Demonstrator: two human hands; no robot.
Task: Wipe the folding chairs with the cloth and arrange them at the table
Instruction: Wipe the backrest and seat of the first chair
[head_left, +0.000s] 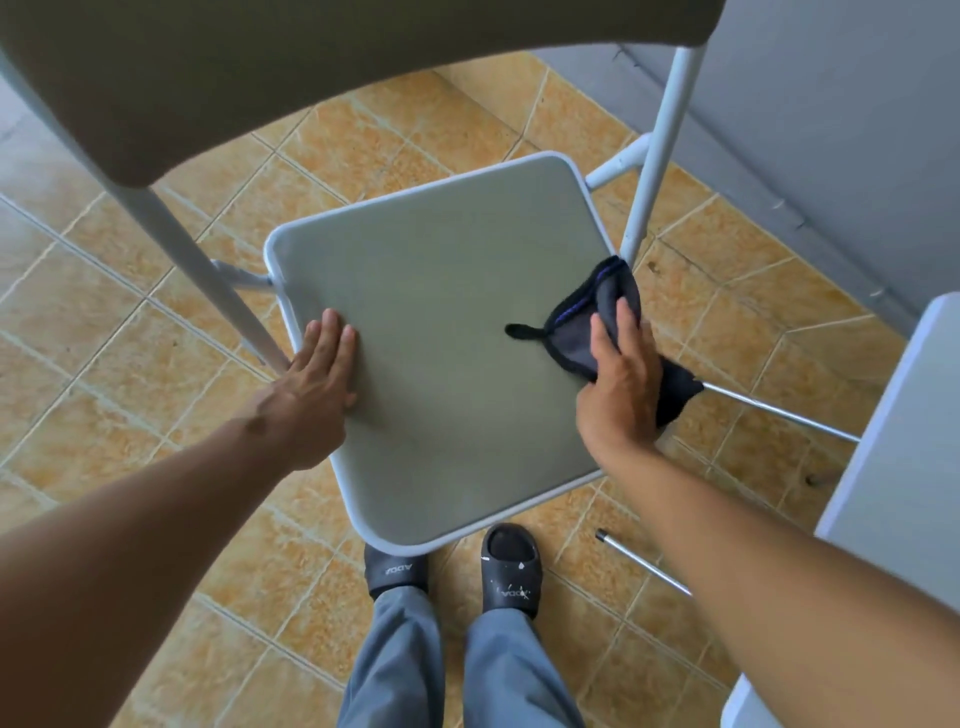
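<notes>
Fingers of the right hand lie straight, pressing the cloth beneath them onto the folding chair's seat; the left hand steadies (flat, fingers together). Wiping step; next, probably a sweep leftward, pressure kept even.

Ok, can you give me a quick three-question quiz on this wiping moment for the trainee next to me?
1. True or false: the left hand lies flat on the chair seat.
2. Where on the seat is the cloth? A) by the edge on the person's right B) at the centre C) under the left hand
3. Short answer: which hand is on the cloth?

Key: 1 true. 2 A. 3 the right hand.
</notes>
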